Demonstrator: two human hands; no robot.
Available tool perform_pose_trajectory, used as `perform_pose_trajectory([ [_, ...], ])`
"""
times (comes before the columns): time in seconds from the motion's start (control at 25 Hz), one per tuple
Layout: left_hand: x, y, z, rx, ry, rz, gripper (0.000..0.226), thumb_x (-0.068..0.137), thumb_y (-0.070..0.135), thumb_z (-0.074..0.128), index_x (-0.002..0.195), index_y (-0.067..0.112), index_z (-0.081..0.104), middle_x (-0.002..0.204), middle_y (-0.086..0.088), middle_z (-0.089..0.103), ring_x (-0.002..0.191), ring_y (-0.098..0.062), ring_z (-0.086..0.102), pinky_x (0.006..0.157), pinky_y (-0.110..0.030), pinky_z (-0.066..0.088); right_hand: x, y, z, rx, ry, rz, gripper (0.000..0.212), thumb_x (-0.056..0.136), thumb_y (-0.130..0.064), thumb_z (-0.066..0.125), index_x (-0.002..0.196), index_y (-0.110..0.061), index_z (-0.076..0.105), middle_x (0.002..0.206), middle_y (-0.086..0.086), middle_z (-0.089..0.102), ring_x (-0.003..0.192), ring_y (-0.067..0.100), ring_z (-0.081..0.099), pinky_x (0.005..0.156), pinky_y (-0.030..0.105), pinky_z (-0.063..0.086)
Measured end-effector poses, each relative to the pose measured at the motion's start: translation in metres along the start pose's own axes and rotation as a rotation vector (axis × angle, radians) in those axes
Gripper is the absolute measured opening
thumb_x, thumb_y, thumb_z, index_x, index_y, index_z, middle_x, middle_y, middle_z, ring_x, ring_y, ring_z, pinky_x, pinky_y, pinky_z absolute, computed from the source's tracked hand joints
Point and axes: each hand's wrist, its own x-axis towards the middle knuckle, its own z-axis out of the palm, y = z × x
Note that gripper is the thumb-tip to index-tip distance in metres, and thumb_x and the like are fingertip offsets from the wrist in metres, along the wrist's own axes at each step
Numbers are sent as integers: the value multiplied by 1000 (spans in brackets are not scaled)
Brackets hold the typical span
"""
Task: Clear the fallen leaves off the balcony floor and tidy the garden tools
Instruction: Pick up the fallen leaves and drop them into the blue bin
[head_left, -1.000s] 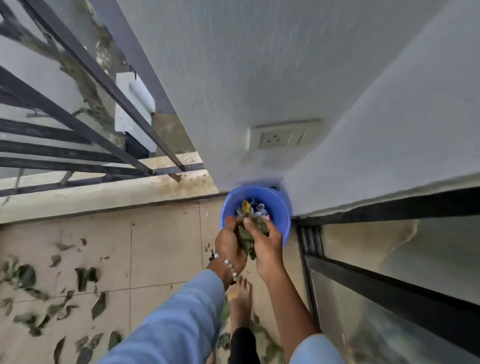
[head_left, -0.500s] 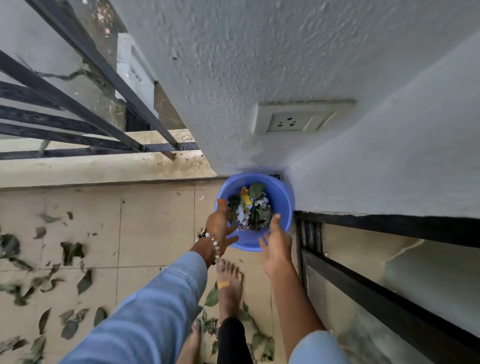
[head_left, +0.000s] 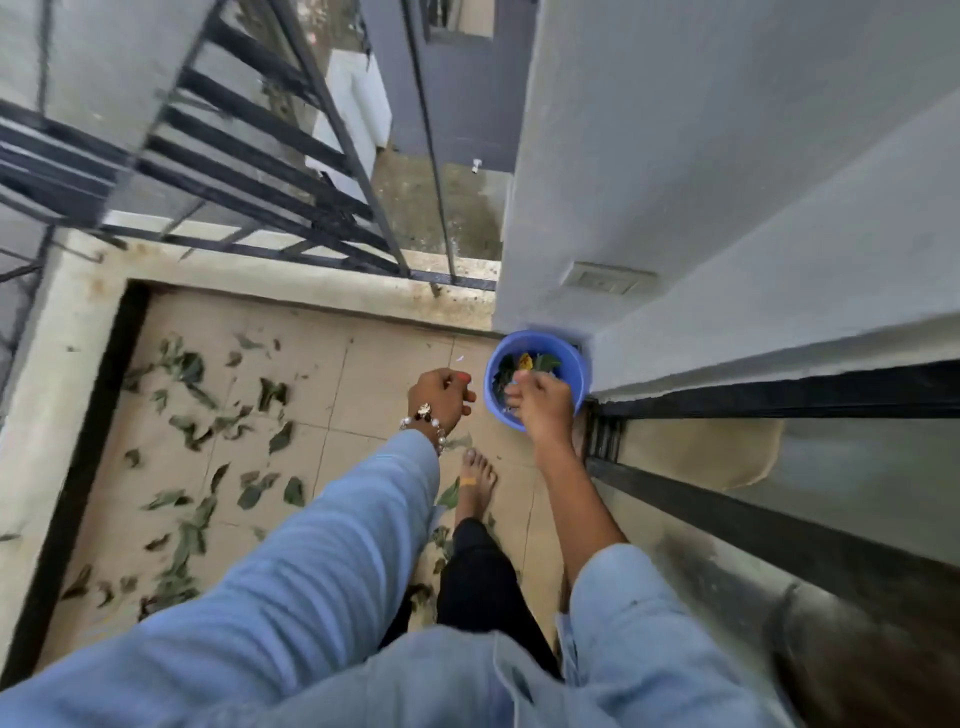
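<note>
Both hands (head_left: 488, 400) have lifted — blue tub (head_left: 571, 358) just beyond.

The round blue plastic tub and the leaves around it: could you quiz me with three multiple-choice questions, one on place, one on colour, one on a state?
1. Where does the round blue plastic tub stand?
A. in the corner below the white wall
B. beside the black metal railing
C. in the middle of the tiles

2. What colour is the person's long sleeve?
A. red
B. light blue
C. yellow

3. What state is the beige tiled floor in?
A. swept clean
B. flooded
C. strewn with green fallen leaves

Answers: 1 A, the tub sits where wall and door frame meet. 2 B, both arms wear light blue. 3 C, many leaves lie left of the left hand.
</note>
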Motion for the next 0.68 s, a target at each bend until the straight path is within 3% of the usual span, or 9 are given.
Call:
perform_pose_trajectory([
  [0.12,-38,-5,-49,50,88,97,21,95,16,53,97,3,69,78,-12,70,64,-25,64,60,-26,53,-38,-26,25,-245,-173,-170,21,94,-15,52,84,-8,68,68,3,65,71,25,63,74,41,52],
  [0.24,-68,-22,-106,93,197,144,20,95,20,54,91,9,71,80,-10,73,78,-30,69,79,-36,55,-75,-54,54,-578,-304,-415,25,94,-21,52,87,-5,70,86,13,71,85,32,65,77,37,49],
  [0.44,-119,-77,-192,123,421,154,21,95,20,53,99,11,71,87,-9,74,85,-30,67,81,-34,51,-139,-83,116,-1002,-507,-763,25,95,-22,51,95,-4,69,99,18,69,97,35,61,81,34,46],
  [0.68,-211,-212,-279,59,676,9,23,95,19,50,109,17,69,100,-9,73,100,-31,63,84,-36,50,-249,-21,229,-1277,-753,-1081,27,96,-27,51,98,-6,67,98,15,68,97,33,60,76,34,45],
])
